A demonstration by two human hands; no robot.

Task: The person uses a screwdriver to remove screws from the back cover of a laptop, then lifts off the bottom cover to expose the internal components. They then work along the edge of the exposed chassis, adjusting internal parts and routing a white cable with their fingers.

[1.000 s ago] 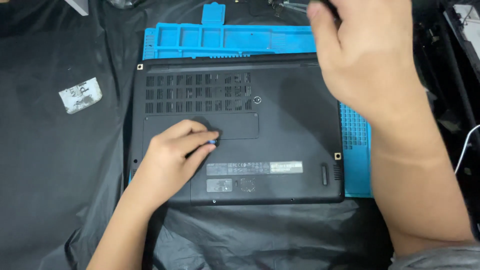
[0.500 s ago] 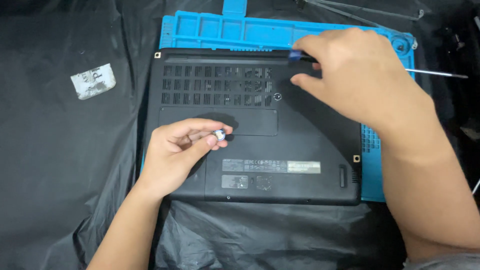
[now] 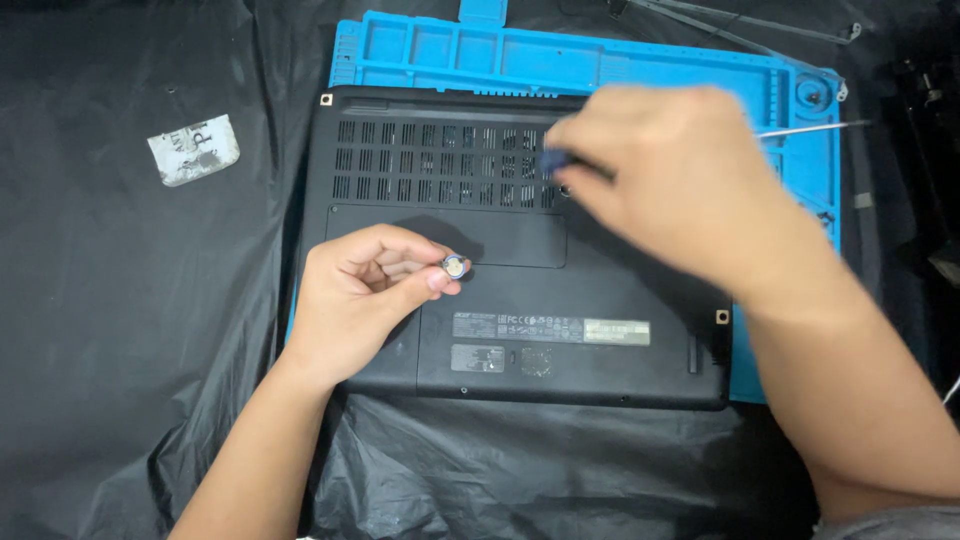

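A black laptop [image 3: 600, 330] lies upside down on a blue work mat [image 3: 640, 60], its vent slots toward the far edge. My left hand [image 3: 360, 295] rests on the laptop's near left part and pinches a small round silvery piece [image 3: 455, 266] between thumb and forefinger. My right hand [image 3: 670, 185], blurred, hovers over the vent area and grips a small screwdriver with a blue handle [image 3: 553, 160], its tip close to a screw hole [image 3: 566, 190] by the vents.
Black plastic sheeting [image 3: 130, 350] covers the table. A white label scrap [image 3: 193, 150] lies on it at the left. A thin metal rod [image 3: 815, 127] lies across the mat's right side, and dark parts sit at the far right edge.
My right hand has moved down and left from the mat's upper right onto the laptop's vent area. My left hand has lifted the silvery piece slightly and turned it up.
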